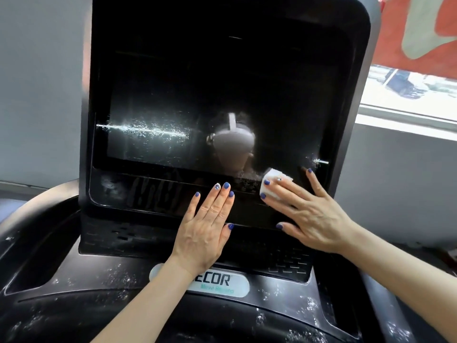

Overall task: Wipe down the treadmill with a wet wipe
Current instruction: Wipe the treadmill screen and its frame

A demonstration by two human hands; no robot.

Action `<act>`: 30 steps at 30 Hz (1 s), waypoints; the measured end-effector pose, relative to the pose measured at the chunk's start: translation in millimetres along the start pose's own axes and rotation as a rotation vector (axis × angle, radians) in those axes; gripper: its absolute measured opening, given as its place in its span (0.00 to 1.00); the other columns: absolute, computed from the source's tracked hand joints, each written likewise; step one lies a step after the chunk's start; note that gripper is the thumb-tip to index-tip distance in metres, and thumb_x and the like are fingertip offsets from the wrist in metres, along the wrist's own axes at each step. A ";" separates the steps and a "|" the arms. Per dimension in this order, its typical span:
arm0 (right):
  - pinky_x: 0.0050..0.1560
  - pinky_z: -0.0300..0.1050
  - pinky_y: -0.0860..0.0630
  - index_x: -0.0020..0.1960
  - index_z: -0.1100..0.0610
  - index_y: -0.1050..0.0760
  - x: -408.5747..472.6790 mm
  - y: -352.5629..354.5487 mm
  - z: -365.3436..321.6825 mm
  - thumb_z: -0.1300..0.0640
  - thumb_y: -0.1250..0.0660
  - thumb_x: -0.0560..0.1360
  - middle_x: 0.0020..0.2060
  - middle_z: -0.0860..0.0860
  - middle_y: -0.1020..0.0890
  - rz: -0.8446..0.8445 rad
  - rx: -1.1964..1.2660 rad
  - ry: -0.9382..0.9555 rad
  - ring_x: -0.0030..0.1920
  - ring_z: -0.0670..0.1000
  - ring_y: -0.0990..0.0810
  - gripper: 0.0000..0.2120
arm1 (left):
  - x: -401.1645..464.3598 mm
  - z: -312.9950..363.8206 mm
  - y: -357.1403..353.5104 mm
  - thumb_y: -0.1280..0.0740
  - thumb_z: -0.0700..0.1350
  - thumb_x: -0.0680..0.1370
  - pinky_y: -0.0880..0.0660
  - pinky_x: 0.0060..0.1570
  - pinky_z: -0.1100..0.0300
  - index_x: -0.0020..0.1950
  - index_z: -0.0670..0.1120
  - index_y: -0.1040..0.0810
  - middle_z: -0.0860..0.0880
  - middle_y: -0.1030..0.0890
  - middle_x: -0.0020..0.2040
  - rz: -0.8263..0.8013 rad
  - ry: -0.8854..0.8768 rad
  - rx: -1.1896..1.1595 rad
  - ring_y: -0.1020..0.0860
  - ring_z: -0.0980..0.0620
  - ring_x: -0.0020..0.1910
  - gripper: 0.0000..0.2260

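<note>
Right hand (306, 206) has fingers spread flat, pressing the folded white wet wipe (274, 180) against the treadmill console screen (222, 95) near its lower right corner, likely so the whole pad stays in contact with the glass. Left hand (207, 226) lies flat, fingers together, on the bezel at the screen's bottom edge, holding nothing, probably to brace the panel against the push. White specks show across the screen's left side and the console deck (74, 305) below, so most wiping looks undone.
</note>
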State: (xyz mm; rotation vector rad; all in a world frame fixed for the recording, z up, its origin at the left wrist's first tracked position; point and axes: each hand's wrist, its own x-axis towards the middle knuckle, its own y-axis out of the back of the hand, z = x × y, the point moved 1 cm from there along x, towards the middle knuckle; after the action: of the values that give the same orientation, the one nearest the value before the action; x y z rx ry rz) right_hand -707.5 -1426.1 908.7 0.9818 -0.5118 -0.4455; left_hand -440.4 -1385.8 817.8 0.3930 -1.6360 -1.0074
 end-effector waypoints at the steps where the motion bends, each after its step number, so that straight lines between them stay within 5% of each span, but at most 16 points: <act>1: 0.78 0.67 0.57 0.81 0.46 0.45 -2.5 2.0 7.5 0.42 0.45 0.80 0.81 0.46 0.45 -0.006 -0.025 0.031 0.81 0.48 0.48 0.31 | -0.4 0.2 -0.3 0.46 0.51 0.84 0.51 0.80 0.46 0.81 0.43 0.44 0.44 0.42 0.82 0.000 -0.002 0.001 0.46 0.48 0.82 0.27; 11: 0.76 0.72 0.60 0.81 0.48 0.47 10.8 31.1 70.3 0.40 0.52 0.82 0.81 0.47 0.47 0.061 -0.069 -0.236 0.81 0.51 0.46 0.30 | -0.6 0.1 -4.3 0.47 0.51 0.84 0.53 0.80 0.47 0.82 0.43 0.45 0.45 0.44 0.82 0.009 0.011 0.042 0.48 0.49 0.82 0.27; 20: 0.76 0.70 0.58 0.81 0.47 0.43 -26.6 27.7 68.3 0.42 0.48 0.81 0.81 0.48 0.42 -0.049 -0.167 -0.021 0.80 0.50 0.43 0.29 | -0.8 0.6 -4.0 0.47 0.51 0.84 0.53 0.80 0.47 0.82 0.43 0.45 0.45 0.45 0.82 0.019 0.011 0.050 0.48 0.49 0.82 0.27; 30: 0.76 0.68 0.63 0.82 0.53 0.47 7.7 39.3 72.3 0.39 0.53 0.82 0.82 0.52 0.48 0.023 -0.130 -0.372 0.81 0.53 0.48 0.33 | -0.9 -0.2 -5.0 0.47 0.51 0.84 0.53 0.80 0.47 0.82 0.43 0.45 0.45 0.44 0.82 0.010 0.010 0.050 0.47 0.48 0.82 0.27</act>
State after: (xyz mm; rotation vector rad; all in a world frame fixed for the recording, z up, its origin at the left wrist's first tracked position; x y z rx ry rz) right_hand -739.3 -1459.5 977.3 0.7684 -0.8177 -0.6379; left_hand -441.1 -1388.2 813.4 0.4220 -1.6549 -0.9571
